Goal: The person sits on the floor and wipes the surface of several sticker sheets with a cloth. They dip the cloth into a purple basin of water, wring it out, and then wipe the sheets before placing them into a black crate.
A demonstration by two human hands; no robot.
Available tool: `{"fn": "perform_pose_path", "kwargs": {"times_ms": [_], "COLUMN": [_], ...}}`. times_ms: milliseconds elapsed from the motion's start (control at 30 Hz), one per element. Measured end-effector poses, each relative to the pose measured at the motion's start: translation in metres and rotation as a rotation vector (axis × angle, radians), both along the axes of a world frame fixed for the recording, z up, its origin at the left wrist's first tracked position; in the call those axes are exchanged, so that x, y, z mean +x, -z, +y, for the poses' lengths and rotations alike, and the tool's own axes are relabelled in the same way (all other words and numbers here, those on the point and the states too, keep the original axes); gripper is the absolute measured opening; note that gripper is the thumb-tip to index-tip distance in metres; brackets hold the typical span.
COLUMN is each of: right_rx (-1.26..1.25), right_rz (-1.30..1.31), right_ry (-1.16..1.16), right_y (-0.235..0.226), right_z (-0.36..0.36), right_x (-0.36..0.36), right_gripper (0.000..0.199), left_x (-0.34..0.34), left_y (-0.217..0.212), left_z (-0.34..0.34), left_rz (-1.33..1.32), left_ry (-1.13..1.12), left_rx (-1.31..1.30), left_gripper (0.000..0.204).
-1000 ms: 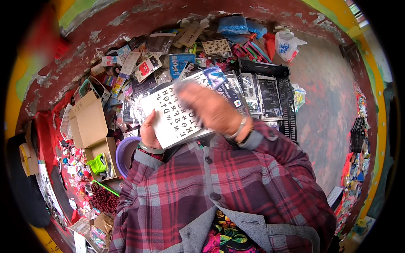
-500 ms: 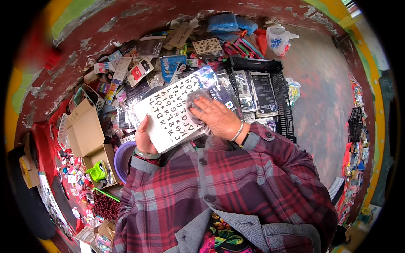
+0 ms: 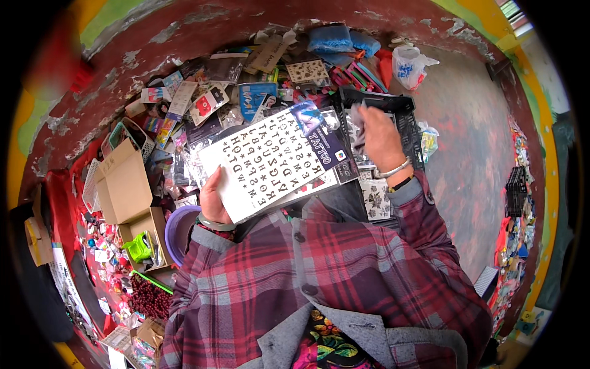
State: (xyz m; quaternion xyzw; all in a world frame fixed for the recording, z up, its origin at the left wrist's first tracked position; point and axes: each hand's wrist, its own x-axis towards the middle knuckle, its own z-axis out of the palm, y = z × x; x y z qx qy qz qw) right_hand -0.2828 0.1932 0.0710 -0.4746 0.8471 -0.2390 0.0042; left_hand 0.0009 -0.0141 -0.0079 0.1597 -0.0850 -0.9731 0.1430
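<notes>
My left hand point(image 3: 214, 200) grips the lower left edge of a small stack of temporary tattoo sheets point(image 3: 261, 166). The top sheet is white with rows of black letters, and a dark header strip runs along its right end. Another sheet peeks out beneath it. Raised to the right of the stack, my right hand point(image 3: 382, 140) is closed on a grey cloth point(image 3: 356, 126), most of it hidden by the fingers. Below that hand is a black plastic crate point(image 3: 410, 106) holding more packaged sheets point(image 3: 376, 198).
Ahead lies a heap of packaged goods, including a blue packet point(image 3: 255, 101) and a blue bag point(image 3: 330, 39). To the left are an open cardboard box point(image 3: 128, 181), a purple tub point(image 3: 176, 230) and plastic baskets point(image 3: 92, 190). A white plastic bag point(image 3: 410, 66) rests beyond the crate.
My right hand has lifted the cloth off the sheets and moved right, over the crate, uncovering the dark header. My left hand holds the stack nearly where it was.
</notes>
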Motion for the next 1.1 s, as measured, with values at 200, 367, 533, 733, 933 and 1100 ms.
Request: {"fn": "perform_pose_path", "kwargs": {"times_ms": [200,367,533,733,933,1100], "right_rx": [-0.442,-0.123,0.003,0.13,0.091,-0.185], "right_rz": [-0.033,-0.066,0.108,0.34,0.267,0.293], "right_ry": [-0.456,-0.742,-0.598,-0.321,-0.173,-0.015], "right_y": [-0.029,0.041,0.053,0.069,0.062,0.045], "right_z": [-0.077,-0.106,-0.109,-0.103,-0.082,-0.042], "right_x": [0.067,0.135,0.132,0.067,0.023,-0.017], "right_gripper": [0.031,0.043,0.049,0.031,0.022,0.013], "left_x": [-0.003,-0.004,-0.003,-0.002,-0.001,0.001], "left_y": [-0.01,-0.002,-0.006,-0.009,-0.013,-0.014], "left_z": [0.004,0.002,0.005,0.005,0.006,0.003], "left_rz": [0.003,-0.08,-0.086,-0.028,-0.051,0.011], "left_ry": [-0.008,-0.072,-0.067,-0.017,-0.038,-0.032], "left_rx": [0.0,-0.096,-0.108,-0.048,-0.047,-0.018], "left_gripper": [0.053,0.05,0.051,0.053,0.054,0.055]}}
